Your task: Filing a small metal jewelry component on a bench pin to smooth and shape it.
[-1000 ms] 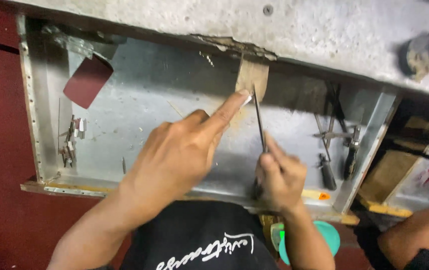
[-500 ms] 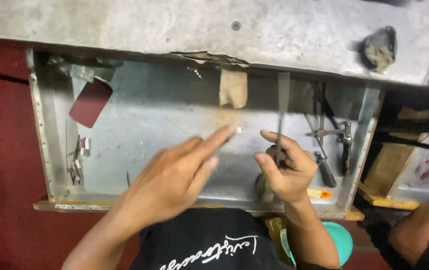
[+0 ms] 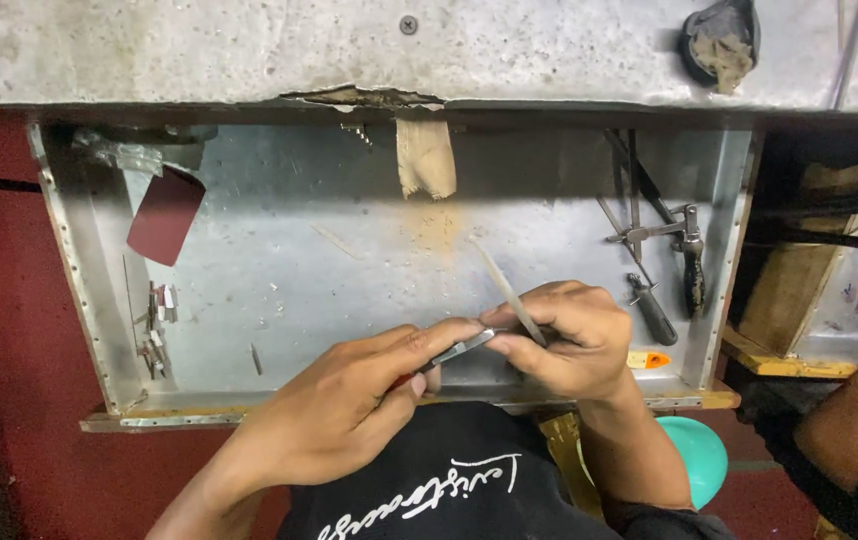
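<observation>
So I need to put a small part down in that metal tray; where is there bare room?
The widest bare patch of the tray lies mid-floor, between the dark red sandpaper sheet on the left and the wooden peg up top. The right end is crowded with tools. The front edge is taken by the left hand and right hand, and small clips line the left wall.

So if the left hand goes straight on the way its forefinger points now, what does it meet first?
The left hand points rightward, and its forefinger already seems to touch the small grey metal piece. Just beyond is the right hand, holding a thin grey metal file. That hand comes first, though depth is unclear.
</observation>
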